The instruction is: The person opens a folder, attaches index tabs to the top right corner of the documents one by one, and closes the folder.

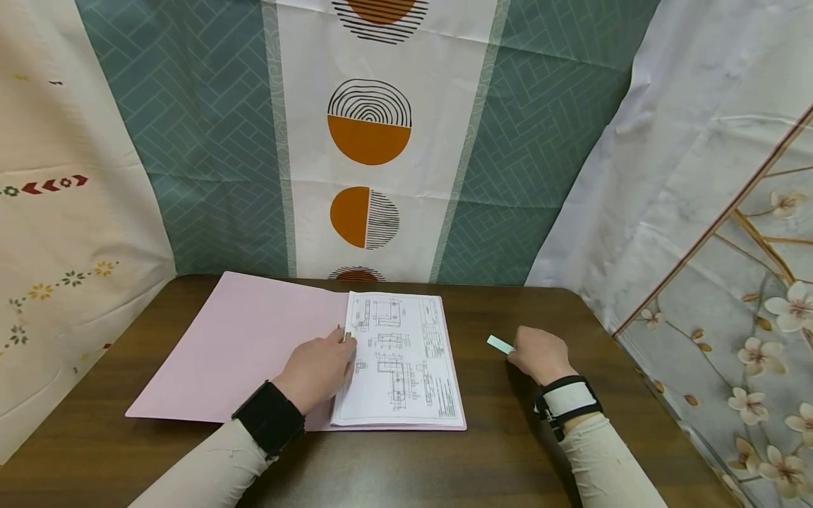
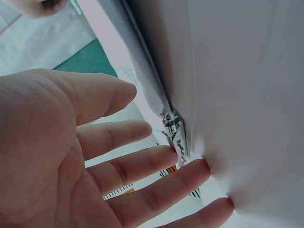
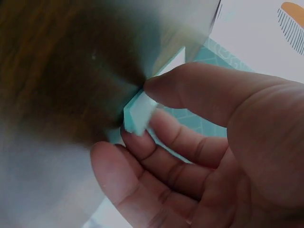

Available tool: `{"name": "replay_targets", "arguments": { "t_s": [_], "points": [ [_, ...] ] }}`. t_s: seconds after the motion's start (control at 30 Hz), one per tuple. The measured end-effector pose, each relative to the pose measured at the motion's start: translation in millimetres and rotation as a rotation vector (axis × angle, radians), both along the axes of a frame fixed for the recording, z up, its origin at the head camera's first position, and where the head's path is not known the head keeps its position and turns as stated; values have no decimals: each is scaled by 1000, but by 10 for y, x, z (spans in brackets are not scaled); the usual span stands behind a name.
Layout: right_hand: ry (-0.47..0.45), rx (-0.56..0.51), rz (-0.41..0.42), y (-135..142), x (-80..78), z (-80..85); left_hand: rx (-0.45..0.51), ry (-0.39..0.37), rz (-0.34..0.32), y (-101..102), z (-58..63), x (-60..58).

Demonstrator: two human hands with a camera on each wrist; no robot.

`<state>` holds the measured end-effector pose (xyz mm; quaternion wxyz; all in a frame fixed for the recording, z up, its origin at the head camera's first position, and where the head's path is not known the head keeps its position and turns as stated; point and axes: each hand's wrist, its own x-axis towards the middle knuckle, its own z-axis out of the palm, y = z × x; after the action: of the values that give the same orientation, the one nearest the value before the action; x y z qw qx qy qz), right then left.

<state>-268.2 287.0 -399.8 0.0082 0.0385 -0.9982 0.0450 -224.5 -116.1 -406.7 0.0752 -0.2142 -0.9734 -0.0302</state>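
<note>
Head view: L hand (image 1: 320,370) rests fingers-out by the metal clip (image 1: 346,336) at the fold of an open pink folder (image 1: 267,346), just L of the tech. drawings (image 1: 409,360). R hand (image 1: 542,353) pinches a mint-green strip (image 1: 500,344) R of the folder.

L wrist: fingers straight, spread, two tips touching the folder.

R wrist: thumb + fingers pinch the strip; dim, can't tell if it touches the tabletop (image 3: 57,71). Step's prob. picking up the strip; next move calls for a firm pinch.
</note>
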Motion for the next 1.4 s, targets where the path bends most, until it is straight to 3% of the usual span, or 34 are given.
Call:
{"name": "replay_targets", "arguments": {
  "t_s": [0.27, 0.5, 0.87, 1.2, 1.4],
  "points": [
    [5, -68, 49, 8, 6, -21, -20, -36, 36, 70, 62, -14],
    [35, -134, 79, -13, -6, -55, -37, 63, 50, 118, 57, -43],
    [144, -369, 160, -441, 23, 137, 31, 128, -40, 177, 51, -54],
    [62, -587, 254, -857, 106, 245, 112, 172, -112, 226, 70, -41],
    [-15, -676, 325, -1026, 132, 296, 161, 132, -139, 267, 110, -26]
  ]
}}
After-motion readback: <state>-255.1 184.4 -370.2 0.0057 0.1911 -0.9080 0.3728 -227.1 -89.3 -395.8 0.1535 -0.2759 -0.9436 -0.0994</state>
